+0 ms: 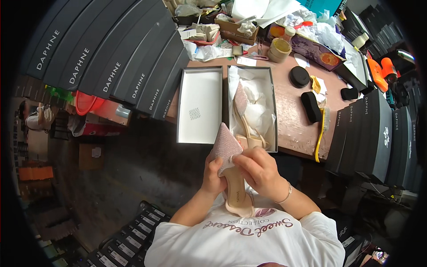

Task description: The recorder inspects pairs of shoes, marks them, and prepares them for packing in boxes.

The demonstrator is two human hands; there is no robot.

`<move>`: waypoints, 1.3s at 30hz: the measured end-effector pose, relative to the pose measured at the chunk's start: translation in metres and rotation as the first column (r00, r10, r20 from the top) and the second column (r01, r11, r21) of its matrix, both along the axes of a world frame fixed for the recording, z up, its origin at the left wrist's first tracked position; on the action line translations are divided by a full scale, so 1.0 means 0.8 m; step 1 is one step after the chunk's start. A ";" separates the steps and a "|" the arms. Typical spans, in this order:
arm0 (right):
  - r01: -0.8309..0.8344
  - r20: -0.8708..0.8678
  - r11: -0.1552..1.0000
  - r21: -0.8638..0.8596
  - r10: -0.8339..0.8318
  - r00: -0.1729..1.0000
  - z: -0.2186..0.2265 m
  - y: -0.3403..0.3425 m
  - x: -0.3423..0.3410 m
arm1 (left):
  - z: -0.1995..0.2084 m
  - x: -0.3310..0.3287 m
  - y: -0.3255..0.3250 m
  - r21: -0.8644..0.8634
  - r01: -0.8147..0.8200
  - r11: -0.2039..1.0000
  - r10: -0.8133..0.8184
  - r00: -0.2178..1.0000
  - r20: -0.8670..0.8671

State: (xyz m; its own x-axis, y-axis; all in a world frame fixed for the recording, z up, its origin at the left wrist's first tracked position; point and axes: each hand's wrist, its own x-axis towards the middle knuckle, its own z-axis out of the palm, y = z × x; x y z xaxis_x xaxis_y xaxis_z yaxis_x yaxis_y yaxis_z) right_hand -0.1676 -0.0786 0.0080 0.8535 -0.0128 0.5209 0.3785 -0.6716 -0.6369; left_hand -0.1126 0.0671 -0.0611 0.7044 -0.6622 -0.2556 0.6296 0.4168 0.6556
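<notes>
Holds a glittery pink pointed-toe slingback shoe (235, 178) in the air, just off the near edge of the brown table (293, 138), toe toward the table. With the left hand (215, 174), clasps the shoe's left side, thumb laid on the upper. With the right hand (260, 168), pinches at the upper's rim, thumb and forefinger drawn together; cannot tell whether around some small pale bit too. Has ahead, at the near edge, an open shoe box (274, 111) with a matching shoe (240, 98) among white tissue paper (262, 115), and just left of it the upturned lid (202, 89). Toward the right edge, has a round black container (299, 76) and a black oblong block (310, 107); by the near right corner, a yellow-handled brush (321, 133).
</notes>
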 end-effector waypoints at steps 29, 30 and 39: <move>-0.088 -0.080 0.994 -0.063 0.082 0.993 0.004 -0.013 -0.002 | 0.009 0.003 -0.002 -0.028 -0.032 0.999 0.033 0.998 0.048; -0.127 -0.091 0.990 -0.056 0.121 0.988 0.000 -0.015 -0.004 | 0.009 0.003 -0.001 -0.019 -0.044 0.999 0.045 0.998 0.051; -0.107 -0.082 0.993 -0.044 0.103 0.991 0.005 -0.011 -0.003 | 0.006 0.003 0.001 -0.022 -0.050 0.999 0.051 0.997 0.054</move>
